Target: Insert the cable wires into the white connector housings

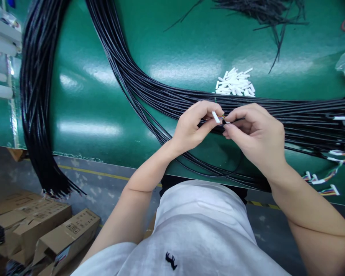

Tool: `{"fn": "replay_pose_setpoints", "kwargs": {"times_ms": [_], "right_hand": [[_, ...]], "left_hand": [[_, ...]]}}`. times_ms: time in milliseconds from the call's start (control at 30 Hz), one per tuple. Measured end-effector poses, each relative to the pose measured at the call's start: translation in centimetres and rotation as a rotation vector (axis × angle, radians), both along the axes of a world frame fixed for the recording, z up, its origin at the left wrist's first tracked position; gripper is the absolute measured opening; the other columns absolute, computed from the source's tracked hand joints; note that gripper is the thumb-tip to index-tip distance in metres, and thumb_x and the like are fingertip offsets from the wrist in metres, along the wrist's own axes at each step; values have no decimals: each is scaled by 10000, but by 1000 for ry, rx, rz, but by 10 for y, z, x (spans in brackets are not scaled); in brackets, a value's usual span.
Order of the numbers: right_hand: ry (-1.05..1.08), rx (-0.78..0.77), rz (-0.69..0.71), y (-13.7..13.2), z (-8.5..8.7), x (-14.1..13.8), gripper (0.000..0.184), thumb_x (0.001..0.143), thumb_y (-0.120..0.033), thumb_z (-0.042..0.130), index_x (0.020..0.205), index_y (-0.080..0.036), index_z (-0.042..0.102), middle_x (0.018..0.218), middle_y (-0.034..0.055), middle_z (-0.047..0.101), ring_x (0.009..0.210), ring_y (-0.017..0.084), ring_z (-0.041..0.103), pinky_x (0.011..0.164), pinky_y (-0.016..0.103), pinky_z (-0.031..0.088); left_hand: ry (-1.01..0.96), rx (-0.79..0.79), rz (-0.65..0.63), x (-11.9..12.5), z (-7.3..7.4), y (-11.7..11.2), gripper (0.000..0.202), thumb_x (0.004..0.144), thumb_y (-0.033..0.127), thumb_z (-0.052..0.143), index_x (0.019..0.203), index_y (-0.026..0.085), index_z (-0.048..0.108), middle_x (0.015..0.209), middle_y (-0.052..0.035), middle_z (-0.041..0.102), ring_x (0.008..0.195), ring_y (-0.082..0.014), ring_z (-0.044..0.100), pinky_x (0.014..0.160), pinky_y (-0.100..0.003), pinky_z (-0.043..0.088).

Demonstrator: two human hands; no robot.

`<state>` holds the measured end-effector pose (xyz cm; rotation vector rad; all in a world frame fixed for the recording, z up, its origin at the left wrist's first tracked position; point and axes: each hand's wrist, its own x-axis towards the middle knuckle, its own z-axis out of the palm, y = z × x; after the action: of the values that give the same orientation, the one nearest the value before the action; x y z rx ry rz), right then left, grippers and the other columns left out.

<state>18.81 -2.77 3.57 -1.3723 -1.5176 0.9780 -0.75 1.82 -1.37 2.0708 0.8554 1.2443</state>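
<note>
Hands [194, 124] can pass 11 o'clk over surface [175, 50]. Obst.: cable bundle [149, 91] below, 10 to 3 o'clk; white-pcs pile [235, 83] approx. 12; blk strands [255, 9] beyond.

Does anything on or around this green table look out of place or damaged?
The leftmost cable bundle looks a bit untidy: it droops over the front edge of the table, ends dangling. Just right of it, that edge looks ragged.

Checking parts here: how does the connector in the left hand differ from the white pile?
The connector is held in the left hand; the white pile lies on the table. The connector is one piece; the white pile is many, at mixed angles. Coloured wires show beside the connector, none in the white pile. Both are white.
</note>
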Motion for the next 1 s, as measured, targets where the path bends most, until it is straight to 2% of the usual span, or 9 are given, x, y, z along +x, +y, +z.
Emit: {"fn": "replay_pose_setpoints", "kwargs": {"times_ms": [100,233,467,600,733,1000], "right_hand": [[19,-1,13,0,2,-1,165,862,-97,719,895,-254,758,1002,11,707,661,136,729,556,303,591],[26,-16,5,1,2,-2,155,876,-110,689,880,-251,754,1035,22,712,650,138,743,539,298,624],[54,-42,-20,1,0,-2,113,884,-158,722,898,-263,762,1019,21,736,669,162,767,578,319,679],[84,-39,-48,2,3,-1,153,870,-122,724,886,-265,776,1012,14,739,662,157,770,593,314,692],[90,-65,-44,3,5,-1,188,845,-87,721,870,-265,776,990,7,758,640,163,771,587,324,684],[94,-112,-21,3,3,-1,190,833,-89,727,880,-272,752,949,-3,788,619,180,770,585,342,675]], "left_hand": [[-14,22,-2,0,2,1,137,1059,408,607,1134,295,627,999,16,753,850,-129,735,775,-319,620],[-1,30,-10,0,0,2,160,1055,429,616,1126,286,628,984,16,746,830,-125,737,759,-315,626],[-36,-37,-6,0,-8,1,284,1090,488,539,1322,327,570,1092,9,743,908,-126,776,813,-318,657],[-44,-116,-1,1,-11,1,317,1111,511,481,1352,315,547,1090,-1,744,975,-131,787,849,-313,659],[-41,-116,-14,0,-15,4,360,1107,539,478,1407,343,512,1094,4,727,993,-137,787,842,-325,658],[-48,-126,14,0,-18,4,278,1085,510,553,1282,315,557,1057,13,727,1003,-142,790,865,-332,675]]}}
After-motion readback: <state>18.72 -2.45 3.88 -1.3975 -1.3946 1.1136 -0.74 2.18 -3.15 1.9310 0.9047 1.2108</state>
